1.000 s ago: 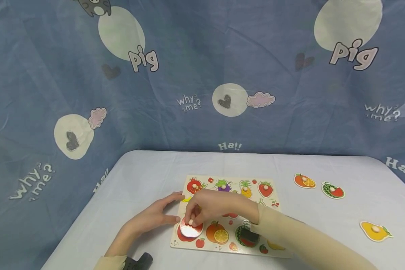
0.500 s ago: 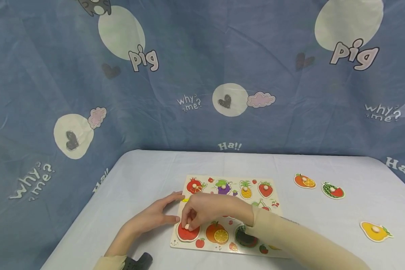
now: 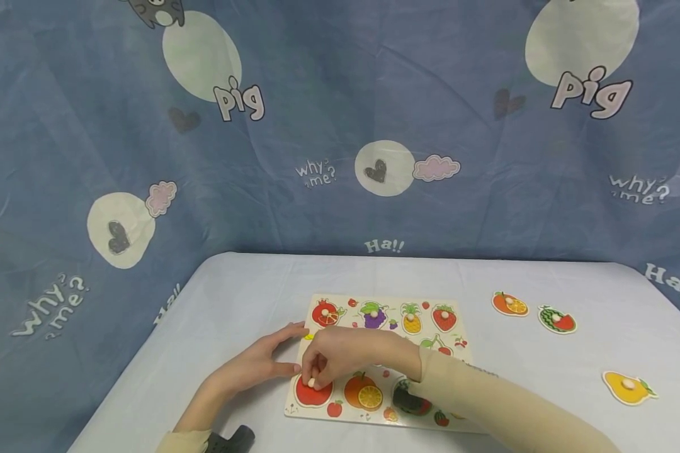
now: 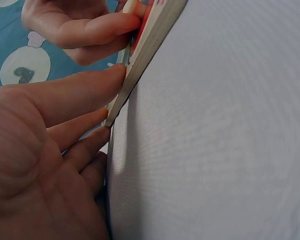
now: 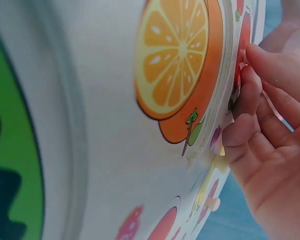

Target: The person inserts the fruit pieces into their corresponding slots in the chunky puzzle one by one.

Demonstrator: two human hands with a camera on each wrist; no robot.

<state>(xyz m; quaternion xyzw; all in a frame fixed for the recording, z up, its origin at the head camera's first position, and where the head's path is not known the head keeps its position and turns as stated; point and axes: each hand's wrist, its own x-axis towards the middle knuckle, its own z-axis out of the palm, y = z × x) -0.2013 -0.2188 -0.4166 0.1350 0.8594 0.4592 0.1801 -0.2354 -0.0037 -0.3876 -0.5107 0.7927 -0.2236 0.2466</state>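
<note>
A wooden fruit peg puzzle board (image 3: 356,413) lies on the white table. My right hand (image 3: 337,355) reaches across it and pinches the small knob of a red apple piece (image 3: 311,396), which sits in the apple place at the near left corner. Part of the apple is covered by the fingers. My left hand (image 3: 255,365) lies beside the board with fingers spread; in the left wrist view its fingertips touch the board's side edge (image 4: 149,52). Right of the apple, a printed orange (image 5: 175,65) shows in its recess.
Loose on the table to the right lie an orange piece (image 3: 510,304), a watermelon piece (image 3: 557,319) and a yellow pear-shaped piece (image 3: 628,387). Pomegranate, grape, pineapple (image 3: 411,319) and strawberry pieces sit along the board's far row. A blue printed cloth (image 3: 317,214) hangs behind.
The apple piece was tilted over its place with glare on it; my right hand has lowered it flat into the recess. My left hand has stayed at the board's edge.
</note>
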